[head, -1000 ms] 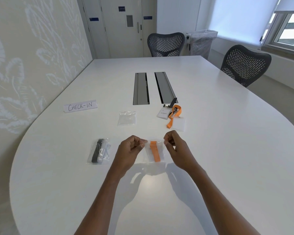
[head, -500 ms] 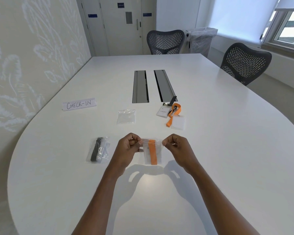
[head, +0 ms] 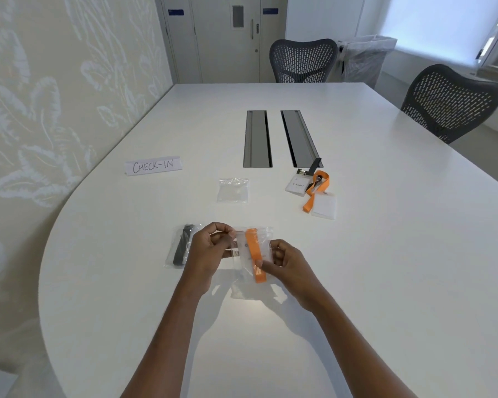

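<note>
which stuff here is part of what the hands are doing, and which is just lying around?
In hand:
clear bag with orange strap inside, pinched by left hand and right hand.

Lying about:
bagged black strap, small clear bag, CHECK-IN sign, badge holders with orange lanyard.

Three clear zip bags (head: 266,243) (head: 174,242) (head: 233,191) are showing, one carrying an orange strap (head: 253,248) and one a black strap (head: 183,244), while two badge holders (head: 295,185) (head: 324,208), one orange lanyard (head: 316,192), two mesh chairs (head: 304,61) (head: 452,101), two cable slots (head: 257,139) (head: 299,136) and one CHECK-IN sign (head: 153,166) are sitting around them.
</note>
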### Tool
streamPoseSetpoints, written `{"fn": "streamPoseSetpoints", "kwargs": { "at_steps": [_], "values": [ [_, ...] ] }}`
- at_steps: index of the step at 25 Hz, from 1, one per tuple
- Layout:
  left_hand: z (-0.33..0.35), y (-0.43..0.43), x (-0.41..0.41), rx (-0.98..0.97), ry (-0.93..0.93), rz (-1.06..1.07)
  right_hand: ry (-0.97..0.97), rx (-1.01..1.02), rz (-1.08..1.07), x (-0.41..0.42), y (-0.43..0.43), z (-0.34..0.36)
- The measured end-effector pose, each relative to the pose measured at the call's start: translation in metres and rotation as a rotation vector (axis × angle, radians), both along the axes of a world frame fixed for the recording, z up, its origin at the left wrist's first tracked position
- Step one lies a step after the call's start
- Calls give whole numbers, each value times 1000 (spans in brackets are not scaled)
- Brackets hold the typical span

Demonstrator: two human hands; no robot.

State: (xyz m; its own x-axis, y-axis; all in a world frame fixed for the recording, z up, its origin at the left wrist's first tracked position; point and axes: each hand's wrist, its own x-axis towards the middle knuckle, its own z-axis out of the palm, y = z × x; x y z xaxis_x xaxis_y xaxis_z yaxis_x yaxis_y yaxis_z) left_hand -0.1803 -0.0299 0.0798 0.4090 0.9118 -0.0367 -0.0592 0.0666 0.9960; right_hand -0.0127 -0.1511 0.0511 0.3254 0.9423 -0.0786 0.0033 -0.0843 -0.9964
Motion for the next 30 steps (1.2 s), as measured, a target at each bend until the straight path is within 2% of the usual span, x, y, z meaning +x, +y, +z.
{"fn": "streamPoseSetpoints", "kwargs": {
  "at_steps": [2,5,7,10,14,17,21,23,26,28,30],
  "values": [
    [-6,6,-11,63,65,118,58,-18,-42,-11,11,-1],
    [-29,17,-36,406,446,405,118,-43,-113,-25,30,-1],
    [-49,22,-52,479,583,488,136,-65,-162,-34,44,2],
    [-68,24,-63,559,666,453,184,-77,-194,-50,65,6],
    [-77,22,-61,656,829,388,138,-111,-180,-67,88,-1],
    [-82,23,-62,671,789,397,77,-141,-159,-74,100,-10],
    [-80,21,-63,573,672,446,-193,-147,-132,-80,109,-20],
    [-79,19,-63,608,700,419,-405,-122,-157,-87,110,-25],
    [-81,17,-62,623,762,389,-859,-61,-233,-96,107,-30],
    [-84,17,-61,623,808,394,-1023,-17,-188,-103,104,-33],
    [-85,20,-61,622,814,395,-1104,7,-145,-108,103,-39]
  ]
}}
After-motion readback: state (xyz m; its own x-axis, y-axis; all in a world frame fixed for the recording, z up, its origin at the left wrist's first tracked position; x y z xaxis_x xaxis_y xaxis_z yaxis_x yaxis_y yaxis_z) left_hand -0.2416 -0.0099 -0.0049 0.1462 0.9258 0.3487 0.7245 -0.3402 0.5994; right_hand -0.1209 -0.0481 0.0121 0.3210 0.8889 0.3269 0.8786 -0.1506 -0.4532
